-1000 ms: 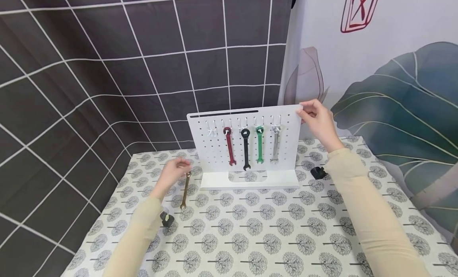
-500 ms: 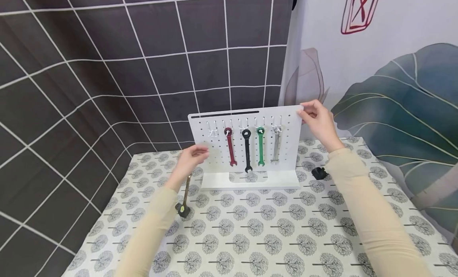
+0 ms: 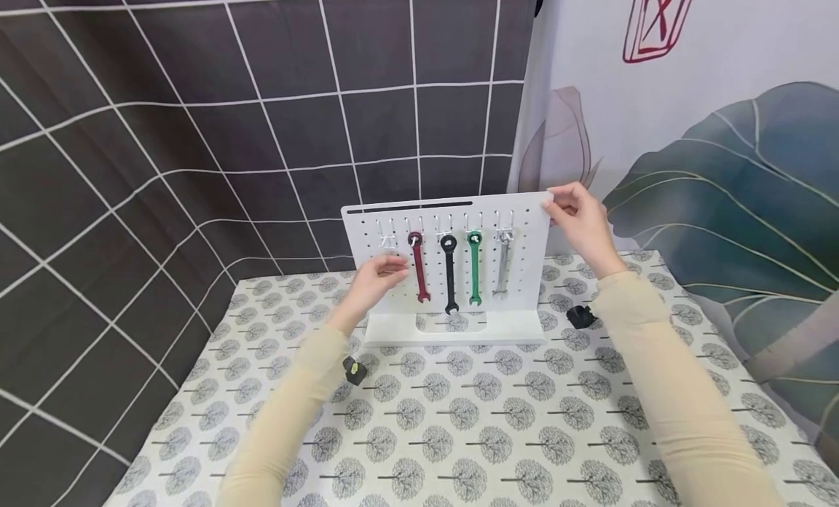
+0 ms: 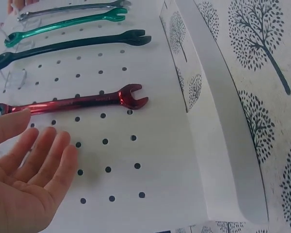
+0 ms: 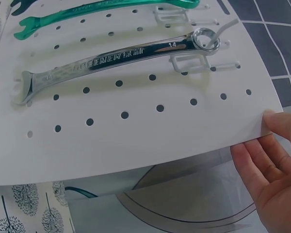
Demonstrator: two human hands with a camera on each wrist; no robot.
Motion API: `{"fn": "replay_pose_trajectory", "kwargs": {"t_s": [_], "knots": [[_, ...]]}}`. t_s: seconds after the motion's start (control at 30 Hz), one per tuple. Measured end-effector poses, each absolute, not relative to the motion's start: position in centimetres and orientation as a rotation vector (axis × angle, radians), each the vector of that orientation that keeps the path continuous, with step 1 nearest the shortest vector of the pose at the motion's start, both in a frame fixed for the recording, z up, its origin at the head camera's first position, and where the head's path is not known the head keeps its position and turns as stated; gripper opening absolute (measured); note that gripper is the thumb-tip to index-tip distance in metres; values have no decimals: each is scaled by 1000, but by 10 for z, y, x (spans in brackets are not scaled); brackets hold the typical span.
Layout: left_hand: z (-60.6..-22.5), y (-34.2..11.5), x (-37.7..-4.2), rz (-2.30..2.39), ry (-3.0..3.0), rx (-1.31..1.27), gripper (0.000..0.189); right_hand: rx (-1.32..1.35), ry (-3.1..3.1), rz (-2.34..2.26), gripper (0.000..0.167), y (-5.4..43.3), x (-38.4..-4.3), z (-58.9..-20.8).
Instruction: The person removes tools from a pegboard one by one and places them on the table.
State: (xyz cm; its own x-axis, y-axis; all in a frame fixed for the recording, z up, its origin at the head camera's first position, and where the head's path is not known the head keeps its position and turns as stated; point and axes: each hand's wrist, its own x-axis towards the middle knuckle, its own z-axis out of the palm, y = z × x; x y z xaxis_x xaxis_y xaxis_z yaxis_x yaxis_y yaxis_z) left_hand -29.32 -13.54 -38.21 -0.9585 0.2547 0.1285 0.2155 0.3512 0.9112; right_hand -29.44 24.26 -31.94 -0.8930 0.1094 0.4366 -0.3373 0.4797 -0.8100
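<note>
A white pegboard (image 3: 529, 274) stands upright on its base. My right hand (image 3: 578, 219) pinches its upper right corner, thumb in front and fingers behind, as the right wrist view shows. From hooks on the board hang a red wrench (image 3: 420, 270), a black wrench (image 3: 449, 274), a green wrench (image 3: 475, 270) and a silver wrench (image 5: 111, 62). My left hand (image 3: 376, 283) is in front of the board's left part, its fingers loosely bent and holding nothing. In the left wrist view its thumb overlaps the ring end of the red wrench (image 4: 72, 105).
A clear hook (image 3: 388, 237) sits above my left hand. The table has a tree-print cloth (image 3: 439, 441). A dark grid-patterned curtain (image 3: 288, 114) stands behind and to the left, a printed cloth (image 3: 721, 201) on the right. Small black blocks (image 3: 355, 371) show by both wrists.
My left hand has moved right and up from beside a bronze wrench on the table to the red wrench. The bronze wrench is now hidden by the left arm. My right hand stays on the corner.
</note>
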Motion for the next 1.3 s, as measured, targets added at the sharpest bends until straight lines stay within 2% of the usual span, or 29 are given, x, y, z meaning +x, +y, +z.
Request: {"fn": "replay_pose_trajectory", "kwargs": {"t_s": [0.3,0.87,1.3], "knots": [[-392,-123,-296,1717,2565,408,37,198,-2290,1368,35,243,-295,-322],[-386,-110,-294,1890,2497,410,41,196,-2283,1374,34,242,-296,-323],[-390,-105,-293,2014,2414,328,32,189,-2304,1374,36,242,-292,-321]]}}
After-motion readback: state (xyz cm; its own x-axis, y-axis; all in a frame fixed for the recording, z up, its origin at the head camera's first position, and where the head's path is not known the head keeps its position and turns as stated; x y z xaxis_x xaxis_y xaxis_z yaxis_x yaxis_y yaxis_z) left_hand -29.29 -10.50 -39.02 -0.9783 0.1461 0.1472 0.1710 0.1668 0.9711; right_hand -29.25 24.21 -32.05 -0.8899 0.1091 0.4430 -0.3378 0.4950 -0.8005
